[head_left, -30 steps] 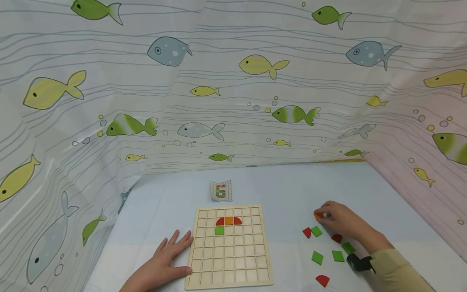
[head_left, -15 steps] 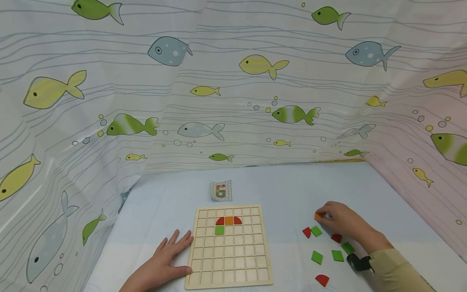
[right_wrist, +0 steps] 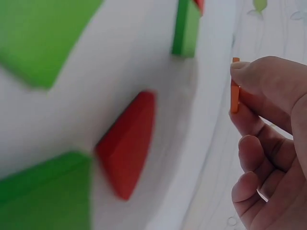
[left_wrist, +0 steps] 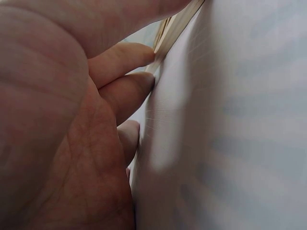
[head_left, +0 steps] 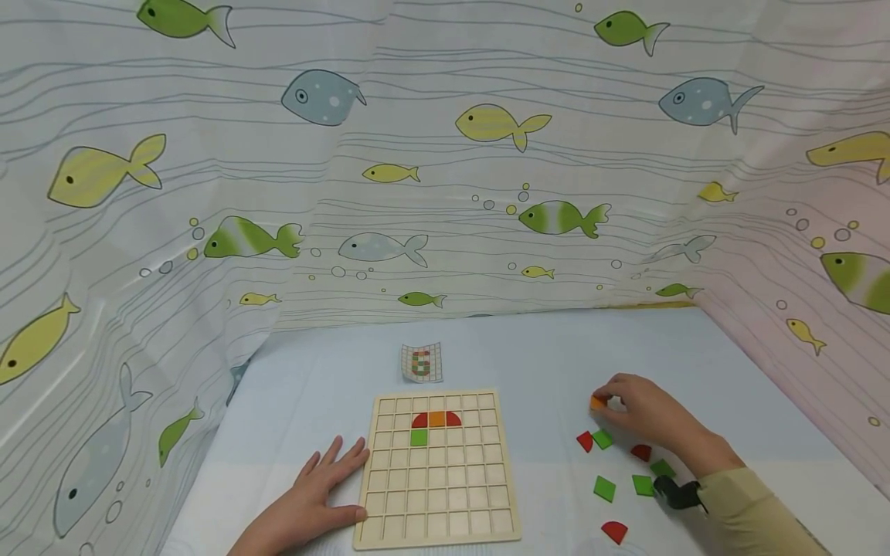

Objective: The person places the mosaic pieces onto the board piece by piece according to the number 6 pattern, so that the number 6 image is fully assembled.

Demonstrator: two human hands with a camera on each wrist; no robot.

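An orange piece (head_left: 597,403) is pinched between thumb and fingertips of the right hand (head_left: 643,413), above the loose pieces; the right wrist view shows the orange piece (right_wrist: 234,98) edge-on. The left hand (head_left: 306,502) rests on the table with fingers spread, thumb and fingertips touching the left edge of the wooden grid board (head_left: 438,494). On the board lie a red quarter piece (head_left: 420,420), an orange square (head_left: 436,419) and another red quarter piece (head_left: 453,419) in a row, with a green square (head_left: 419,438) below the left one.
A small pattern card (head_left: 421,363) lies behind the board. Right of the board are loose green squares (head_left: 604,489) and red quarter pieces (head_left: 615,532), some beneath the right forearm. A fish-printed sheet (head_left: 445,201) rises behind and at both sides.
The right hand has moved slightly back and left with the orange piece in its fingers. The left hand and the pieces on the board have stayed in place.
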